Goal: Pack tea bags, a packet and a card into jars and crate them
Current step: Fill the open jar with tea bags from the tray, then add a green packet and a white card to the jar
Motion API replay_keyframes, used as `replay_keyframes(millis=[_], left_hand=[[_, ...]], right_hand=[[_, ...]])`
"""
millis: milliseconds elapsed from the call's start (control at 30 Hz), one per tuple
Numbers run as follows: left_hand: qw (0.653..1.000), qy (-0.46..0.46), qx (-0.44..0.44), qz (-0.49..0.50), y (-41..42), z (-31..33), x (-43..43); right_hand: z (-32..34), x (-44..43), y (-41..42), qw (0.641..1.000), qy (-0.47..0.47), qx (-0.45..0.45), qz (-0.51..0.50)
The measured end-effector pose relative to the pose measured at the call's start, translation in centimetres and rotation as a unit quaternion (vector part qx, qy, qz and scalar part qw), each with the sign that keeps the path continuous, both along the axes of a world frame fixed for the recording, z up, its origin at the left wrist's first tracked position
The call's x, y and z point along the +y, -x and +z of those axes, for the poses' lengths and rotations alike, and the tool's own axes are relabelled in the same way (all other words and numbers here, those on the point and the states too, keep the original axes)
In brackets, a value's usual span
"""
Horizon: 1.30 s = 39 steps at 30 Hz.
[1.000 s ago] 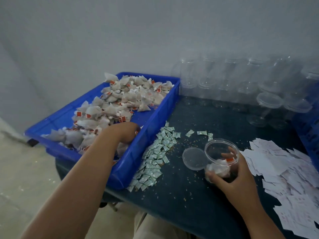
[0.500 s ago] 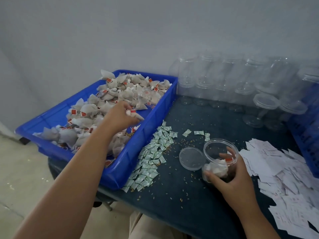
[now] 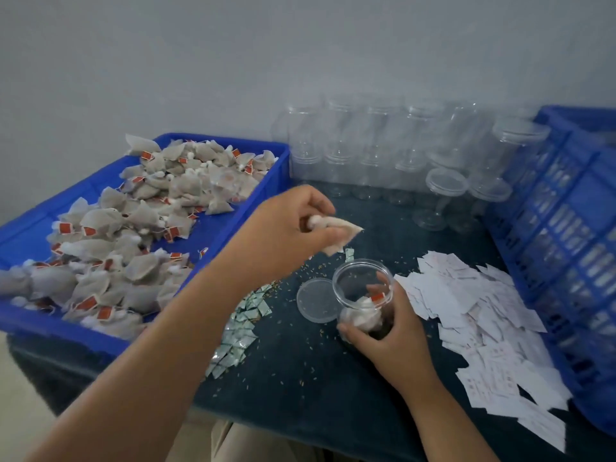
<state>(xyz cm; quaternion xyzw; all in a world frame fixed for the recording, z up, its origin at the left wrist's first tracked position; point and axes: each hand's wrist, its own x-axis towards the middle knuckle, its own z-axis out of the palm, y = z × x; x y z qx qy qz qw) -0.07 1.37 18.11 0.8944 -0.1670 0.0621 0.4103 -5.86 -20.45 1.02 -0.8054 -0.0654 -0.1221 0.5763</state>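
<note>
My left hand holds a white tea bag in the air, above and left of the open clear jar. My right hand grips that jar on the dark table; a few tea bags lie inside it. The jar's clear lid lies flat just left of it. A blue tray at left is piled with tea bags with red tags. Small pale green packets are heaped by the tray's right wall. White cards are spread to the right of the jar.
Several empty clear jars stand in stacked rows along the back wall, some with lids. A blue slatted crate fills the right edge. Loose grains are scattered over the dark table. The table's front edge runs near my lap.
My left hand lifted a tea bag out of the blue tray and carried it right, over the table toward the jar. My right hand kept hold of the jar.
</note>
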Motion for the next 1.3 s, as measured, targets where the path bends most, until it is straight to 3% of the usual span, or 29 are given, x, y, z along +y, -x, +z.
replay_keyframes(millis=[267,433,500,567,633,667,767,833,900,1167,1300], left_hand=[[0.980,-0.190,-0.008,-0.056,-0.1,-4.2,-5.4],[0.938,-0.316,-0.018,-0.139,-0.1,-5.2,-5.0],[0.946,-0.282,-0.006,-0.157,0.2,-5.3,-4.9],[0.978,-0.152,0.013,-0.142,0.4,-4.8,-4.4],[0.996,-0.034,-0.012,-0.081,-0.1,-4.7,-3.3],[0.998,-0.021,-0.033,-0.040,-0.6,-4.9,-2.4],[0.988,-0.139,0.016,0.063,-2.3,-6.5,1.1],[0.950,-0.283,0.088,0.103,-3.0,-8.4,3.2],[0.913,-0.367,0.128,0.126,-3.0,-10.5,4.4],[0.960,-0.184,0.046,0.204,-2.2,-14.3,6.0],[0.965,-0.105,0.038,0.238,-2.2,-13.6,5.7]], right_hand=[[0.2,-0.3,-0.2,1.000,-0.027,-0.011,0.002],[-0.2,-0.3,-0.5,1.000,-0.021,-0.013,-0.001],[-0.4,-0.4,-0.6,1.000,-0.019,-0.016,0.002],[-0.5,-0.4,-0.6,0.999,-0.030,-0.016,0.000],[-0.3,-0.3,-0.4,0.999,-0.025,-0.019,-0.008],[-0.2,-0.3,-0.4,1.000,-0.021,-0.020,-0.011],[-0.3,-0.4,-0.3,1.000,-0.017,-0.012,-0.003],[-0.4,-0.4,-0.3,1.000,-0.019,-0.007,0.004],[-0.4,-0.4,-0.4,1.000,-0.018,-0.008,0.007],[0.1,0.0,-0.4,1.000,-0.020,-0.006,0.008],[-0.1,0.0,-0.4,1.000,-0.016,-0.011,0.009]])
